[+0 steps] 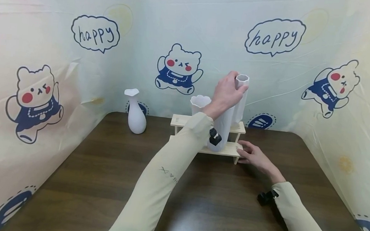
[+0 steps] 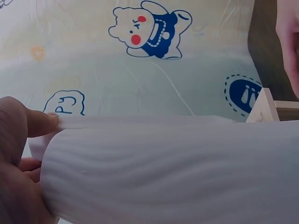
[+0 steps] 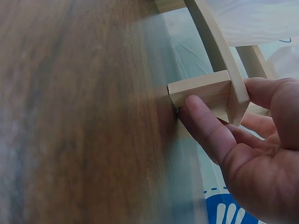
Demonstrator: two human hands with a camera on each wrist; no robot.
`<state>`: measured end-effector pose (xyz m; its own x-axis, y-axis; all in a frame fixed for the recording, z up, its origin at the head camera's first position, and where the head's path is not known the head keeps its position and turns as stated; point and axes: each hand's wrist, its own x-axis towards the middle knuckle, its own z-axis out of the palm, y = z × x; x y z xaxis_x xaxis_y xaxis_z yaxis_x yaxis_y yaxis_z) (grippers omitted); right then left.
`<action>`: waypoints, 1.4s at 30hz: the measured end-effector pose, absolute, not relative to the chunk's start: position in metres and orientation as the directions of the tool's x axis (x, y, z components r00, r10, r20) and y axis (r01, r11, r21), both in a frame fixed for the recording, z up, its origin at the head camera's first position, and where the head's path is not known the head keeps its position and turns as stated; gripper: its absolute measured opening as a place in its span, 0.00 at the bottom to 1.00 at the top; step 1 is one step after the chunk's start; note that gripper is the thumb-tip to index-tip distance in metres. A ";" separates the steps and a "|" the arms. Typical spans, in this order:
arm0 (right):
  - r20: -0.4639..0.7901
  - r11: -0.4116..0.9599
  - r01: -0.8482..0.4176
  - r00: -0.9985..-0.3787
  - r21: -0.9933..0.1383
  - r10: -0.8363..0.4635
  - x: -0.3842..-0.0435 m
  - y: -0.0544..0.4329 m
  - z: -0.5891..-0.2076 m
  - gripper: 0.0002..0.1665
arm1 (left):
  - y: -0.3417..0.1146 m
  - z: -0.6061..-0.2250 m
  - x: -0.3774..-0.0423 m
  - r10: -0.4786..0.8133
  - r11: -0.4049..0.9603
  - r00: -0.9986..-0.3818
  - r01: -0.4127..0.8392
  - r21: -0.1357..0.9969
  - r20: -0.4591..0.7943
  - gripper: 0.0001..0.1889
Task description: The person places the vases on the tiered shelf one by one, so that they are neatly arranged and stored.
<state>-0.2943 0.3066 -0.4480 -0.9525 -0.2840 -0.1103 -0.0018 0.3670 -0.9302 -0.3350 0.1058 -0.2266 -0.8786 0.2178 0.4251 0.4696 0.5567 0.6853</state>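
The left hand grips the upright fluted white vase near its rim, beyond the right hand, which pinches the two-tier wooden stand's right end.

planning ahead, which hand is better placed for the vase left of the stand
Probably the left hand, after releasing the held vase: the lone vase stands nearer it, while the right hand holds the stand's right end.

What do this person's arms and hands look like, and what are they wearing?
Both hands are bare. The left sleeve and right sleeve are long and pale cream; dark lettering marks the left one. Each wrist carries a small black device.
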 end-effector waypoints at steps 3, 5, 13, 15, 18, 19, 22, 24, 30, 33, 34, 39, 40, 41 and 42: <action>-0.108 0.374 -0.007 -0.952 -0.927 -0.287 -0.294 0.306 -0.447 0.35 | 0.106 -0.226 -0.336 0.230 0.570 -0.882 0.465 0.678 0.412 0.22; -0.109 0.378 -0.006 -0.953 -0.926 -0.282 -0.294 0.305 -0.446 0.34 | 0.105 -0.226 -0.337 0.241 0.576 -0.884 0.462 0.675 0.400 0.22; -0.111 0.381 -0.003 -0.955 -0.924 -0.276 -0.296 0.304 -0.444 0.34 | 0.103 -0.226 -0.339 0.266 0.595 -0.898 0.439 0.674 0.350 0.22; -0.110 0.379 -0.004 -0.954 -0.925 -0.278 -0.297 0.304 -0.444 0.34 | 0.103 -0.226 -0.340 0.274 0.599 -0.898 0.440 0.668 0.345 0.22; -0.108 0.384 -0.008 -0.954 -0.923 -0.278 -0.297 0.305 -0.443 0.35 | 0.103 -0.224 -0.342 0.291 0.614 -0.897 0.441 0.655 0.332 0.23; -0.106 0.385 -0.010 -0.954 -0.923 -0.279 -0.298 0.306 -0.443 0.35 | 0.103 -0.223 -0.343 0.300 0.622 -0.896 0.445 0.645 0.328 0.23; -0.104 0.395 -0.016 -0.954 -0.919 -0.281 -0.297 0.307 -0.443 0.36 | 0.104 -0.219 -0.344 0.329 0.647 -0.893 0.451 0.614 0.309 0.25; -0.108 0.402 -0.015 -0.954 -0.916 -0.281 -0.297 0.307 -0.442 0.36 | 0.106 -0.217 -0.344 0.345 0.665 -0.893 0.450 0.596 0.289 0.26; -0.119 0.409 -0.015 -0.947 -0.913 -0.299 -0.295 0.308 -0.444 0.36 | 0.113 -0.214 -0.342 0.335 0.712 -0.909 0.417 0.565 0.249 0.27; -0.118 0.405 -0.013 -0.948 -0.914 -0.295 -0.295 0.308 -0.445 0.36 | 0.115 -0.216 -0.342 0.320 0.722 -0.912 0.410 0.557 0.257 0.28; -0.117 0.407 -0.015 -0.947 -0.913 -0.297 -0.294 0.308 -0.446 0.36 | 0.116 -0.216 -0.342 0.318 0.724 -0.912 0.409 0.556 0.258 0.28; -0.117 0.408 -0.016 -0.948 -0.913 -0.298 -0.293 0.308 -0.446 0.36 | 0.117 -0.217 -0.342 0.318 0.734 -0.909 0.415 0.537 0.269 0.28; -0.115 0.407 -0.017 -0.947 -0.913 -0.299 -0.293 0.308 -0.446 0.36 | 0.117 -0.217 -0.342 0.318 0.738 -0.909 0.416 0.532 0.270 0.28; -0.114 0.404 -0.018 -0.947 -0.914 -0.299 -0.293 0.308 -0.446 0.36 | 0.117 -0.217 -0.342 0.315 0.739 -0.909 0.415 0.530 0.272 0.28; -0.112 0.402 -0.020 -0.947 -0.915 -0.301 -0.293 0.308 -0.446 0.36 | 0.117 -0.216 -0.341 0.314 0.742 -0.911 0.412 0.530 0.268 0.28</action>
